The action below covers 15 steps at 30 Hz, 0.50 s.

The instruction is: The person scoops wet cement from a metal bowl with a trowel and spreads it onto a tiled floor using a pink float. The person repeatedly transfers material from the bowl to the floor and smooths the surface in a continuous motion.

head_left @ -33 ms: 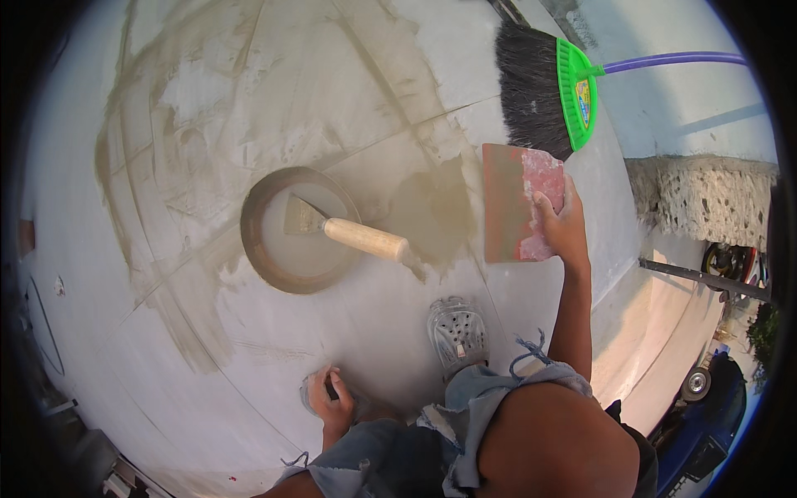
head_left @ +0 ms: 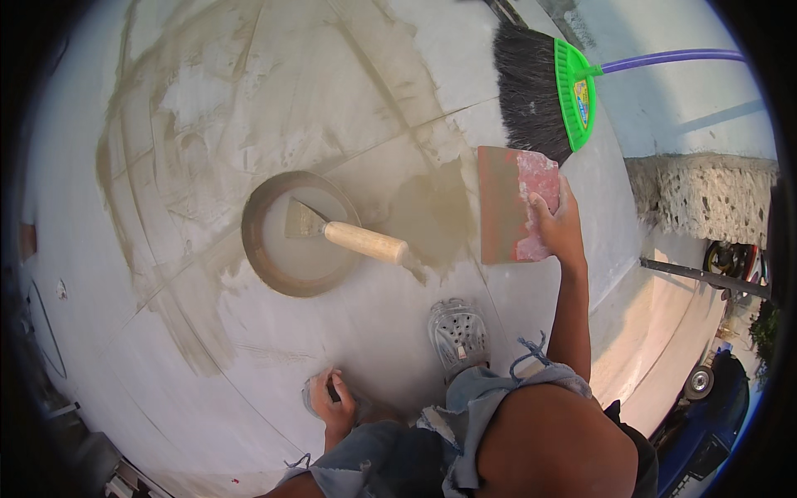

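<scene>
My right hand (head_left: 558, 224) grips a flat red spreader (head_left: 502, 207), smeared with grey-brown paste, just above the floor beside a wet patch of paste (head_left: 432, 207). Left of it a round pan (head_left: 270, 266) holds milky grey liquid, with a wooden-handled scraper (head_left: 365, 241) resting across it. My left hand (head_left: 336, 394) is low beside my left foot, fingers curled round something dark that I cannot make out. My right foot wears a grey perforated clog (head_left: 458, 336).
A black-bristled broom (head_left: 531, 91) with green head and purple handle lies at upper right. Beyond are a rough concrete edge (head_left: 697, 199), a metal bar (head_left: 706, 278), a dark blue vehicle (head_left: 710, 415) and a plant (head_left: 764, 336). Paste streaks cover much of the pale tiled floor (head_left: 191, 108).
My right hand and the red spreader have shifted very slightly to the left. The pan, scraper and left hand look the same.
</scene>
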Tool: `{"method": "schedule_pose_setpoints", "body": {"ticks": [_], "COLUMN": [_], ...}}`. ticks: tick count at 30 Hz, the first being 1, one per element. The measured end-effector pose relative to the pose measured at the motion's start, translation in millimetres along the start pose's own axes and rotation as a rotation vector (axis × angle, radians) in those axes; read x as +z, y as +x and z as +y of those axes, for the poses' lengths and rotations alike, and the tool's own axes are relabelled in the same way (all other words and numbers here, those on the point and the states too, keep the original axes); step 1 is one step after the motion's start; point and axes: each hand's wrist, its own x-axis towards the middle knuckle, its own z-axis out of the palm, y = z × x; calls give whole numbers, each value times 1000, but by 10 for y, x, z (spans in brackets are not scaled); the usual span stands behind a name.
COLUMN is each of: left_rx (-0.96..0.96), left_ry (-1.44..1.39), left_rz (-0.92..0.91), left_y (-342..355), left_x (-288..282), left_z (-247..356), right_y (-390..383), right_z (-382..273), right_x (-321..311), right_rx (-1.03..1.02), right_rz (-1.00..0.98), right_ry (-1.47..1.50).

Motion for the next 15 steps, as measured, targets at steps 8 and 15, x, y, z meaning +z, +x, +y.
{"method": "schedule_pose_setpoints", "body": {"ticks": [8, 15], "left_rx": [35, -12], "left_ry": [9, -7], "left_rz": [-12, 14], "left_y": [72, 49], "left_x": [61, 48], "left_z": [44, 46], "right_y": [738, 617], "right_z": [-11, -821], "right_x": [359, 19], "right_rx": [-126, -34], "right_rz": [-76, -110], "right_ry": [90, -61]}}
